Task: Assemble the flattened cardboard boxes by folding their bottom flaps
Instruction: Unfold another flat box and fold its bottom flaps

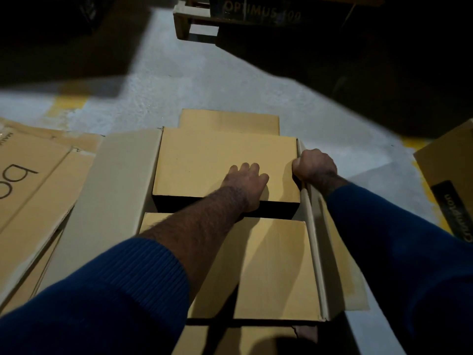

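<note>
A brown cardboard box [115, 201] stands on the floor with its flaps up toward me. The far inner flap [204, 160] and the near inner flap [279, 267] are folded in, with a dark gap between them. My left hand [245, 183] presses flat on the far flap, fingers straight. My right hand [313, 166] grips the top edge of the right side flap [332, 252], which stands nearly upright. The left side flap lies spread outward.
Flattened cardboard sheets [33, 190] with printed letters lie on the left. Another box [450, 180] sits at the right edge. A wooden pallet [194, 21] with dark cartons stands at the far side. Grey floor [192, 80] with yellow markings lies between.
</note>
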A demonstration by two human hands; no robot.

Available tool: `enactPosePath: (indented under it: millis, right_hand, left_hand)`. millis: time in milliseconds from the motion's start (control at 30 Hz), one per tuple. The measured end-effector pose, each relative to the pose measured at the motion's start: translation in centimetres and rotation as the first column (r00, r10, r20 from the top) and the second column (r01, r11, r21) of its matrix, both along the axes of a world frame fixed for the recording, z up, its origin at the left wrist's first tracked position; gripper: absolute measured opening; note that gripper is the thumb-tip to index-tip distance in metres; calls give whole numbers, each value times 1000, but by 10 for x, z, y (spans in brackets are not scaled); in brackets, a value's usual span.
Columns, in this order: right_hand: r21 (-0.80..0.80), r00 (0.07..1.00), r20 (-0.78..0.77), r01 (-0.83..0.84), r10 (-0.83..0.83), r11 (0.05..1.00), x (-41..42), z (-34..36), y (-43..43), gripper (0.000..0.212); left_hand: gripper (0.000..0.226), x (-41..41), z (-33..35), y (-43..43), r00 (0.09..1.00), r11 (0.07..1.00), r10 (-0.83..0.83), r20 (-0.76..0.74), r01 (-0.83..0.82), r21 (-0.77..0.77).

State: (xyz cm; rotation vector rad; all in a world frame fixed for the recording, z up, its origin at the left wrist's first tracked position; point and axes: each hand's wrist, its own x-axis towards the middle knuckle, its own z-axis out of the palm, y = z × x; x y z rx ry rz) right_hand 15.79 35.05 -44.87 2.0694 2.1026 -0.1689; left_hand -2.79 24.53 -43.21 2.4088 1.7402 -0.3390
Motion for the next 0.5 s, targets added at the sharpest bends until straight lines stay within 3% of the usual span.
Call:
enactPosePath:
  millis: [200, 333, 500]
  right_hand:
    - [15, 998, 39, -42, 42, 999, 1, 1, 1, 30]
    - [148, 957, 212, -234, 200, 961, 1, 7, -18, 38]
    - [259, 930, -19, -350, 367, 900, -35, 28, -63, 44]
  left_hand:
    - [58, -18, -15, -6, 1000, 999, -16, -9, 17, 30]
    - [34, -25, -3, -6, 998, 995, -61, 20, 59, 84]
    - [24, -24, 38, -12, 999, 997, 23, -22, -25, -79]
